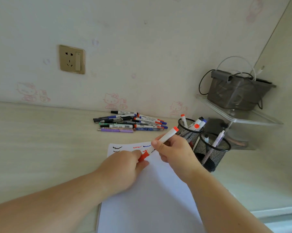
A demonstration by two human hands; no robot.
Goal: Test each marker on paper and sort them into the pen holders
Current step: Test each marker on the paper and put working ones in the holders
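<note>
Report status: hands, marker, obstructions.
Left hand pinches red cap; right hand grips red marker over paper. Nothing in the way.

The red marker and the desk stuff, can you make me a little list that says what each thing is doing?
red marker: held over the paper
right hand: grips the white barrel
left hand: pinches the red cap
paper marks: black, red and blue squiggles near the top edge
untested pile: lies by the wall
far pen holder: several markers
near pen holder: a few pens
</note>
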